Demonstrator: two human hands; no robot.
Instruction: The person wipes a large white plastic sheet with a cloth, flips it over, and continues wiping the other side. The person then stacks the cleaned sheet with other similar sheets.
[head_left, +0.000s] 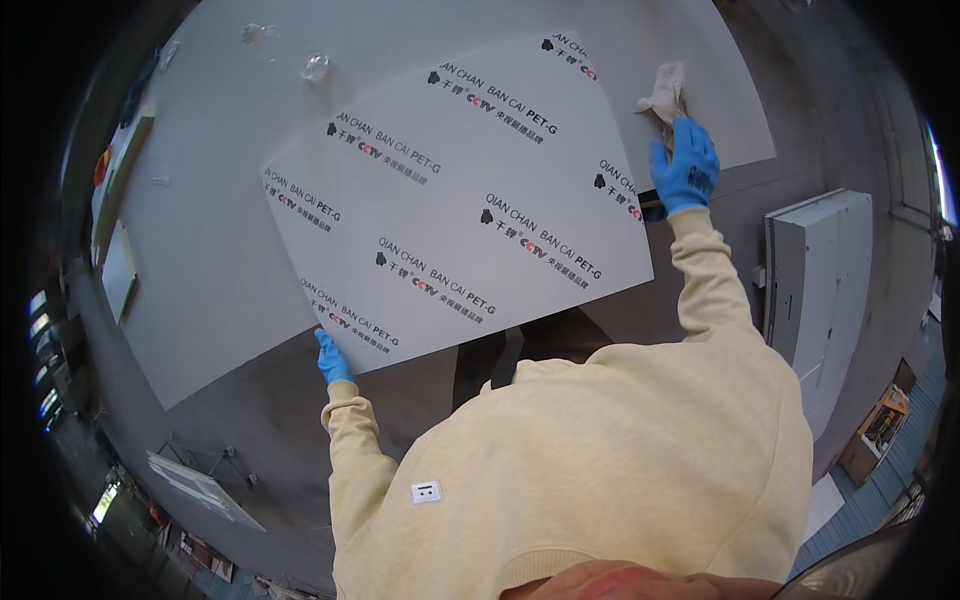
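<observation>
A large white panel (440, 200), with rows of dark and red print on its face, lies tilted across the pale tabletop (215, 270). Its near edge overhangs the table's front toward me. My left hand (334, 358), in a blue glove, grips the panel at its near left corner; part of the fingers is hidden. Beyond the panel's right edge, my right hand (686, 172), also gloved in blue, has its fingers closed on a crumpled off-white cloth (664, 90). Most of the cloth sticks out ahead of the fingertips, over the table.
Small clear plastic items, one a cup-like piece (314, 67), sit at the far left of the table. A tall stack of grey-white boards (818, 290) stands right of me. Several white boards (205, 490) rest low on the left. An open box (882, 425) is at far right.
</observation>
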